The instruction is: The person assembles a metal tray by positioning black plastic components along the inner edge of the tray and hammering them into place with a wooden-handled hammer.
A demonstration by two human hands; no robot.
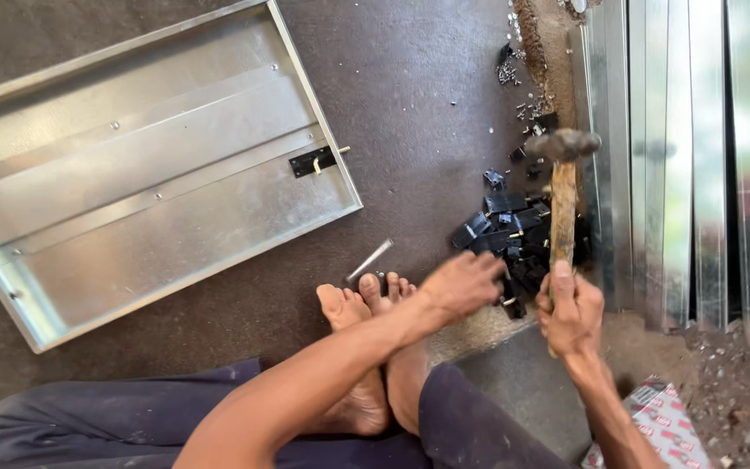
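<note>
- Two bare hands work low over a dark brown floor [410,113], seen from above; the person sits on it with bare feet [366,347] crossed in front of dark trousers [88,417].
- The right hand [573,308] has its fingers wrapped tight round the wooden handle of a hammer [562,195]; the handle stands nearly upright in the view and the metal head is at the top, over the floor near the metal strips.
- The left hand [462,282] reaches across the feet to a heap of small black parts [509,230]; its fingers are curled down over the near edge of the heap, and I cannot tell whether they pinch anything.
- That heap lies on the floor just left of the hammer handle, between the two hands and the far wall of strips.
- A shallow metal tray [132,174] lies flat on the floor at the left, well apart from the hands, with a black latch [314,161] on its right rim.
- A short metal pin [369,260] lies on the floor just beyond the toes.
- Long shiny metal strips [696,156] fill the right side, edge to edge.
- Small screws and bits [514,78] are scattered by a line of brown dirt at the top.
- A red and white patterned box [661,426] sits at the lower right, beside gravelly ground.
</note>
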